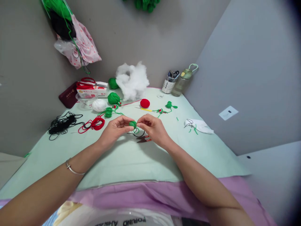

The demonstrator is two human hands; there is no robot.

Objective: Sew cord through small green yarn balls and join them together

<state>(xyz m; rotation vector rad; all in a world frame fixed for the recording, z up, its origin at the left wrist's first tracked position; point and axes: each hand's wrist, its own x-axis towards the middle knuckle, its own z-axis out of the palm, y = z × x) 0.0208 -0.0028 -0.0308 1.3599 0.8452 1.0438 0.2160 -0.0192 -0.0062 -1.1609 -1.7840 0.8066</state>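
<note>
A small green crocheted piece is pinched between the thumb and fingers of my left hand, above the middle of the table. My right hand is closed in a pinch at the right edge of that piece; what lies between its fingertips is too small to make out. Black yarn loops down below the green piece. Under my right hand, a pair of thread snips with dark blades and red parts lies on the table, partly covered by the hand.
Left lie black yarn and red yarn. Behind are a white yarn ball, green yarn, red yarn, stuffing, and red scissors on a box. A bottle stands back right; a yellow-handled hook lies mid-table.
</note>
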